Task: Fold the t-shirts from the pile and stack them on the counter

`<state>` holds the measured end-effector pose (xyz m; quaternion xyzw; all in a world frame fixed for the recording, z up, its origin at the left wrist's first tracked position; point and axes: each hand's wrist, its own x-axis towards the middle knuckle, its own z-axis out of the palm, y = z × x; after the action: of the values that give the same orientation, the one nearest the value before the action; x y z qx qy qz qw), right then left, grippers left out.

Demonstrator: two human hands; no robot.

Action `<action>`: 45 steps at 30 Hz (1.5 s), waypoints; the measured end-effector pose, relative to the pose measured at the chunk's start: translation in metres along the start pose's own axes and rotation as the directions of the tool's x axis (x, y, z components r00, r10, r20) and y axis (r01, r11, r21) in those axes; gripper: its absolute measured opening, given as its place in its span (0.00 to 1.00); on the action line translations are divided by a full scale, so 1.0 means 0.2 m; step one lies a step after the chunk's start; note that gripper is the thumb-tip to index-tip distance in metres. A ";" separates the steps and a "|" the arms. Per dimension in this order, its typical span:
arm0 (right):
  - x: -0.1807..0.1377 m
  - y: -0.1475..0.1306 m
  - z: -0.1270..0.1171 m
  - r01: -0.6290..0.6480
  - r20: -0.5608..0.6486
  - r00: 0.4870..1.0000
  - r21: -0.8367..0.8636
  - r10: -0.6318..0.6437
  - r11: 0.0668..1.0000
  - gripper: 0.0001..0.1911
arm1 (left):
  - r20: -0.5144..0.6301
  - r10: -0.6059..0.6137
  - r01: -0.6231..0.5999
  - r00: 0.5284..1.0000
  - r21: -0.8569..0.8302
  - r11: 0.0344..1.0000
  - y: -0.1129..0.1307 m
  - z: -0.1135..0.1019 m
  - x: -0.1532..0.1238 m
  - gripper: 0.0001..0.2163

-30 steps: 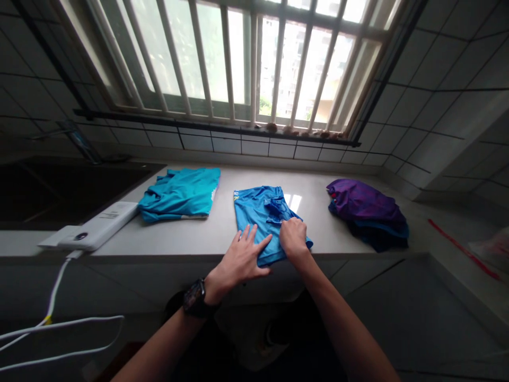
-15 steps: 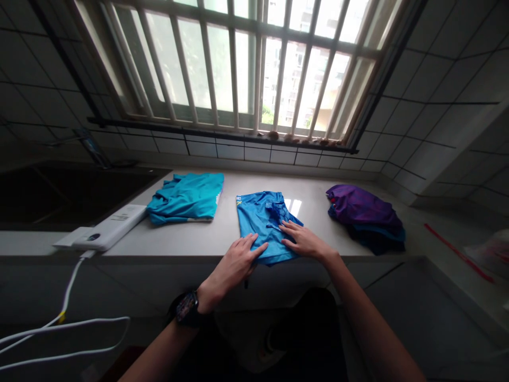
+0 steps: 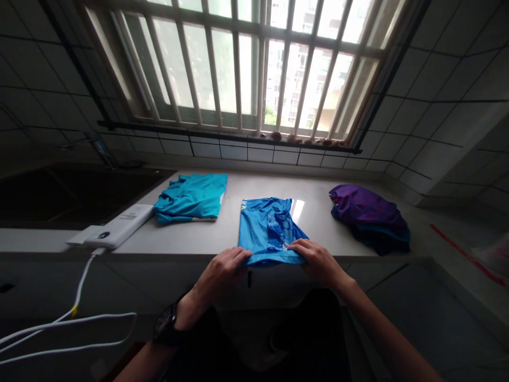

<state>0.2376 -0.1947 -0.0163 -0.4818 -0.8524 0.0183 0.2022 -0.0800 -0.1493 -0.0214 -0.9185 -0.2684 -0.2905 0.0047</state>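
Note:
A blue garment [image 3: 254,225] with a darker patterned patch lies partly folded on the white counter, its near edge at the counter's front. My left hand [image 3: 227,266] pinches the near left corner of the garment, thumb tucked out of sight. At the near right corner, my right hand [image 3: 316,259] is closed on the same edge, which is stretched between both hands. A teal folded garment [image 3: 193,196] lies to the left, and a pile of purple and dark blue clothes [image 3: 368,212] lies to the right, both apart from my hands.
A white power bank [image 3: 121,225] with a white cable [image 3: 81,281] rests near the counter's front left. Behind it are a dark sink [image 3: 59,191] and a faucet [image 3: 101,151]. A red strip [image 3: 465,253] lies at far right. A barred window [image 3: 258,79] rises behind the counter [image 3: 191,239].
Both hands have gone from lying flat on the blue garment to gripping its near corners. The garment has shifted slightly toward me and its near edge is pulled straight.

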 end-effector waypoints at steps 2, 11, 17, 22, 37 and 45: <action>-0.01 0.01 0.01 0.024 -0.020 1.000 0.001 -0.024 1.000 0.30 | 0.023 -0.023 0.024 0.999 -0.015 1.000 -0.02 -0.02 0.00 0.20; -0.05 0.00 0.09 0.046 -0.040 0.998 -0.118 -0.052 0.992 0.37 | 0.087 -0.036 0.045 0.996 -0.101 0.994 -0.08 0.01 -0.02 0.26; 0.00 -0.05 0.08 -0.119 -0.059 0.992 -0.054 0.116 0.991 0.30 | 0.030 -0.132 0.134 0.991 -0.129 0.983 -0.10 0.03 0.01 0.18; 0.05 -0.04 0.00 -0.045 -0.046 0.998 0.160 0.053 0.986 0.28 | 0.006 -0.197 0.191 0.980 -0.277 0.942 -0.08 -0.05 0.02 0.15; 0.56 0.10 -0.14 -0.472 -0.270 0.830 0.127 0.488 0.872 0.25 | 0.039 -0.574 0.575 0.818 -0.037 0.817 -0.40 0.06 0.54 0.24; 0.51 0.22 -0.01 -0.715 -0.034 0.696 0.060 0.717 0.697 0.24 | 0.111 -0.609 0.618 0.786 -0.097 0.780 -0.38 0.16 0.45 0.21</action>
<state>0.2281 -0.0875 0.0095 -0.7713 -0.5916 0.1000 0.2125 -0.0388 -0.0343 -0.0114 -0.7895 -0.5332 -0.2589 -0.1590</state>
